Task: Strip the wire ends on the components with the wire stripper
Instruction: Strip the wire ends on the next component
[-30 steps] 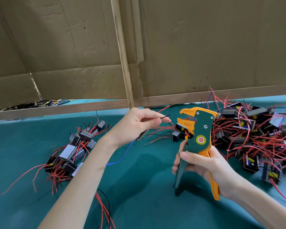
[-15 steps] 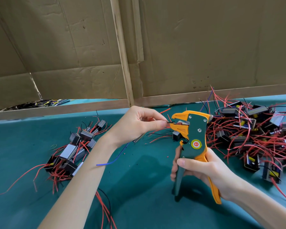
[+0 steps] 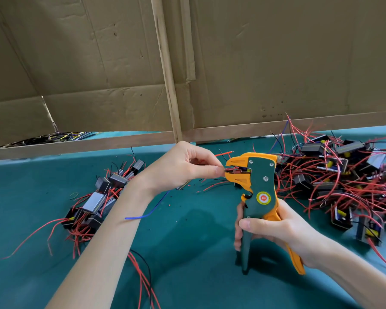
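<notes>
Pinching a thin red wire (image 3: pixel 228 169) between the thumb and forefinger of the left hand (image 3: pixel 178 168), holding its end in the mouth of an orange-and-green pistol-grip wire stripper (image 3: pixel 260 186), above the middle of the teal cloth-covered worktop (image 3: pixel 187 253). Gripping both stripper handles with the right hand (image 3: pixel 283 233), fingers curled round them, tool upright, handle tips pointing down toward the cloth. Dangling a thin blue wire (image 3: pixel 152 211) from under the left hand. Working between a small heap of black-and-grey boxy components (image 3: pixel 98 197) near the left edge and a larger tangled red-wired heap (image 3: pixel 343 175) toward the right edge. Facing creased brown cardboard sheets (image 3: pixel 276 63) along the back edge.
</notes>
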The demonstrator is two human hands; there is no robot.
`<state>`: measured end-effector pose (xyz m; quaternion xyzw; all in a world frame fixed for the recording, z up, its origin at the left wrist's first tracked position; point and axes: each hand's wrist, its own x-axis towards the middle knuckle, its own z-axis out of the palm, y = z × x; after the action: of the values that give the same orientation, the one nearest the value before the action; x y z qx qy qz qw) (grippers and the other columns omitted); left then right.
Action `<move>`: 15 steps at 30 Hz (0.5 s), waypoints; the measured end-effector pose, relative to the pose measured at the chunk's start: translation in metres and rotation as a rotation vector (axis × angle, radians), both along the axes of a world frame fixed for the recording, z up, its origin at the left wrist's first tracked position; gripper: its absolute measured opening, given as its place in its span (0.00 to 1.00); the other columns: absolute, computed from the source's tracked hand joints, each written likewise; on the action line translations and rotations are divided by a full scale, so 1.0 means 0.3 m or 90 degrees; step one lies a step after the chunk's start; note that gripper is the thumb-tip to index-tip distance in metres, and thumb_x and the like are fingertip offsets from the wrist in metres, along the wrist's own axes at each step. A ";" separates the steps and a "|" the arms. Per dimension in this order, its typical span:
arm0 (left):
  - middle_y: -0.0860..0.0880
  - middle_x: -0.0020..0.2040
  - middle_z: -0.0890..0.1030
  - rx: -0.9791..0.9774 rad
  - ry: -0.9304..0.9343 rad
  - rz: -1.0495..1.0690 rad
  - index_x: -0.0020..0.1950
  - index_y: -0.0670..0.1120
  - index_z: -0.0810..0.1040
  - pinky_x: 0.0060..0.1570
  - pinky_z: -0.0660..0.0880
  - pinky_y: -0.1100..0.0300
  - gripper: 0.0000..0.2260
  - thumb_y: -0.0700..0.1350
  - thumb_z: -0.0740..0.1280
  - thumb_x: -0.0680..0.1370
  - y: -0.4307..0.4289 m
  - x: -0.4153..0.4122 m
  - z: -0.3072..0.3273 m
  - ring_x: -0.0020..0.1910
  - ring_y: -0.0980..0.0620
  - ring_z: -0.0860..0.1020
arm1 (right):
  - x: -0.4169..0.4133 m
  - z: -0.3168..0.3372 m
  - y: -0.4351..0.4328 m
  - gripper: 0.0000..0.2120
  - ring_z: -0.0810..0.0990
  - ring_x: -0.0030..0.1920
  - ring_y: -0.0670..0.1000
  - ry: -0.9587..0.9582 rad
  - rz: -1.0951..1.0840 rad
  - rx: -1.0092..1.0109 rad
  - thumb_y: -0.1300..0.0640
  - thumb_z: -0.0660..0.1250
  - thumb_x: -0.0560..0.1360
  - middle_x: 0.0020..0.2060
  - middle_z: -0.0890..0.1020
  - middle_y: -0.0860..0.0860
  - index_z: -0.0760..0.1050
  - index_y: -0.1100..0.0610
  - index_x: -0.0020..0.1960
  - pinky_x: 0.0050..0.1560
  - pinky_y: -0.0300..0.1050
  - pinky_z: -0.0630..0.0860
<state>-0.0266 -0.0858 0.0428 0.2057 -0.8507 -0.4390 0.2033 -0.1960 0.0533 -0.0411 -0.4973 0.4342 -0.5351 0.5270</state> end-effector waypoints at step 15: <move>0.58 0.34 0.81 0.003 -0.009 -0.015 0.42 0.49 0.83 0.37 0.68 0.74 0.06 0.40 0.69 0.76 -0.011 -0.003 -0.015 0.34 0.64 0.75 | 0.047 -0.018 0.002 0.12 0.75 0.24 0.57 0.005 -0.090 0.067 0.50 0.79 0.60 0.26 0.76 0.59 0.77 0.53 0.32 0.29 0.48 0.77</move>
<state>-0.0275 -0.0890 0.0382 0.1992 -0.8536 -0.4417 0.1913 -0.1820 0.0539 -0.0465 -0.4393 0.4976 -0.5456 0.5115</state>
